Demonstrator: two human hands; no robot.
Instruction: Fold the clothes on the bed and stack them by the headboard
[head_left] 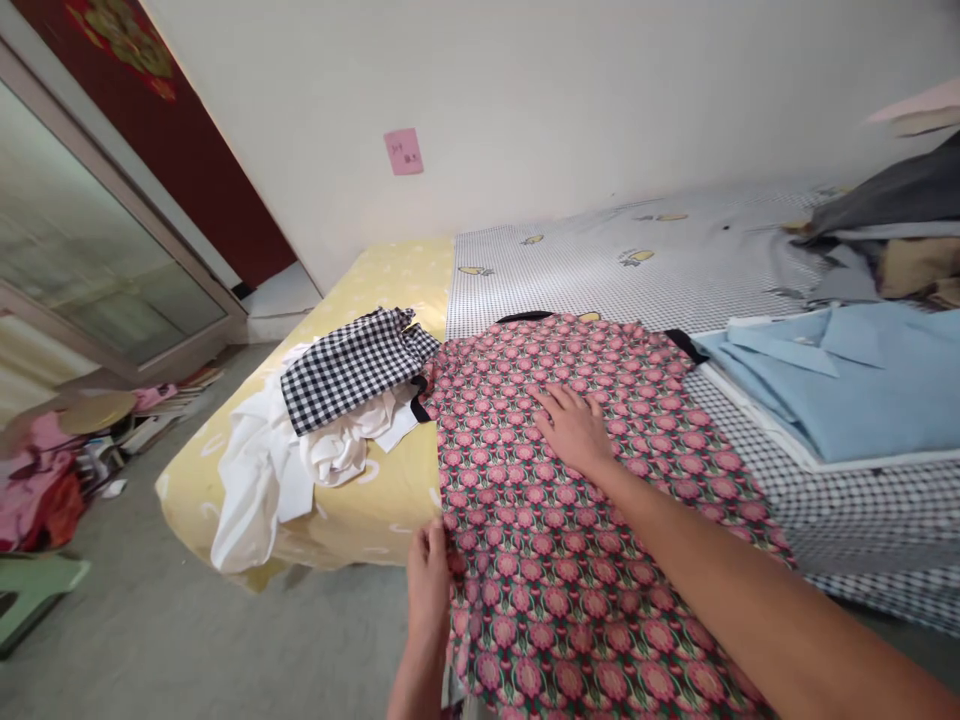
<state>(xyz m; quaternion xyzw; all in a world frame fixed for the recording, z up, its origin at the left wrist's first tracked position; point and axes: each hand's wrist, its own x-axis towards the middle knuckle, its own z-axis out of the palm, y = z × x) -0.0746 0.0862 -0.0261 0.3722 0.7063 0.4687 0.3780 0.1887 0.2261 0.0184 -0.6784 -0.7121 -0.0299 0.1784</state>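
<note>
A pink floral dress [555, 540] with black trim at the neck and sleeve ends lies spread face up on the bed, its lower part coming down toward me and its hem out of view. My right hand [576, 430] rests flat on its upper middle, fingers stretched out. At the dress's left side edge, my left hand [429, 575] has its fingers curled closed on the fabric. Left of the dress, a folded black-and-white checked cloth [352, 368] lies over crumpled white clothing [262, 470].
Folded light blue shirts [862, 380] lie on the right, near a dark clothes pile [892, 200]. The bed has a yellow sheet [397, 285] and a checked sheet [585, 260]. A green stool [37, 590] and scattered items [97, 430] are on the floor at left.
</note>
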